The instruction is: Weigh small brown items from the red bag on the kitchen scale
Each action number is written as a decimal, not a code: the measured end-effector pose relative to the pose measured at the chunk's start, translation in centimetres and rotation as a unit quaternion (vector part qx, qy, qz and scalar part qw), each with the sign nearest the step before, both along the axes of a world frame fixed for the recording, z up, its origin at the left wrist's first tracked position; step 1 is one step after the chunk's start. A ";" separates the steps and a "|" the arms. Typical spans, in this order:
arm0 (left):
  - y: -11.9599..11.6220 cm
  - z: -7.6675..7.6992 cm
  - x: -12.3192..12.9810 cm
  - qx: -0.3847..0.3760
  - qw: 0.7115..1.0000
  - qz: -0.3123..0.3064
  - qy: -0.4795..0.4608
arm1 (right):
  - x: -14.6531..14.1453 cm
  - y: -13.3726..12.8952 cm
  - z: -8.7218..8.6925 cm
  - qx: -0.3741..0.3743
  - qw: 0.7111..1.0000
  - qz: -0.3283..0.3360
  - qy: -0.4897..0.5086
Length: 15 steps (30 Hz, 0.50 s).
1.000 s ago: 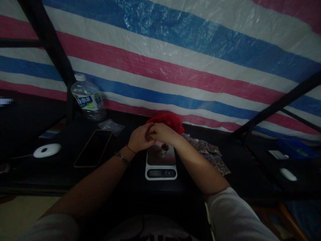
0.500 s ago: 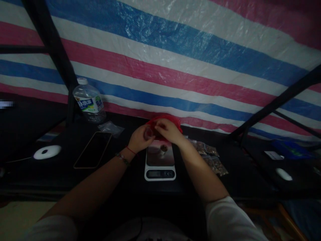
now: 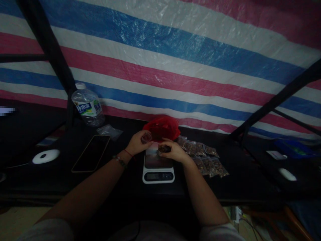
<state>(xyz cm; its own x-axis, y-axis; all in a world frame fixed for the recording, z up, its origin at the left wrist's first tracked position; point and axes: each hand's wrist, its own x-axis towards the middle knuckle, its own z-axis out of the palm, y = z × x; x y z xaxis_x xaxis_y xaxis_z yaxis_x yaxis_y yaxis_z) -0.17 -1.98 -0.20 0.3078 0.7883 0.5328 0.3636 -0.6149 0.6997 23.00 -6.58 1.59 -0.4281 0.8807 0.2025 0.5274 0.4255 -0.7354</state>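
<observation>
A dark table (image 3: pixel 120 187) carries a kitchen scale (image 3: pixel 157 166), a phone (image 3: pixel 91 153), a water bottle (image 3: pixel 87 105) (upright), a red bag (image 3: pixel 162 129) and filled packets (image 3: pixel 203 157).

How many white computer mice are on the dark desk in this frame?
2. One white oval computer mouse lies at the far left, left of the black phone; the other white mouse lies at the far right. Others may be hidden in the dark.

The scene is dim and underexposed; the black tabletop (image 3: pixel 120 180) swallows nearly all detail. Most light falls on the striped tarp (image 3: pixel 175 57) above, where crinkles give soft glare. Both forearms sit in murky shadow. Wide-angle distortion bends the dark poles toward the edges, and the corners turn soft, grainy and slightly blurred
</observation>
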 end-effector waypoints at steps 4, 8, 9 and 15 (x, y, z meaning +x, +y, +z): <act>-0.4 0.1 0.2 -0.013 0.998 -0.050 0.021 | -0.5 0.5 0.7 0.000 0.991 -0.013 0.133; -0.7 0.3 0.4 -0.026 0.997 -0.074 0.028 | -2.0 1.0 2.0 0.027 0.983 -0.012 0.180; -0.7 0.4 0.4 -0.028 0.996 -0.076 0.027 | -2.4 1.1 2.3 0.029 0.984 -0.018 0.175; -0.6 0.0 0.6 -0.026 0.999 -0.043 -0.003 | -4.5 1.8 4.8 0.127 0.992 0.016 0.017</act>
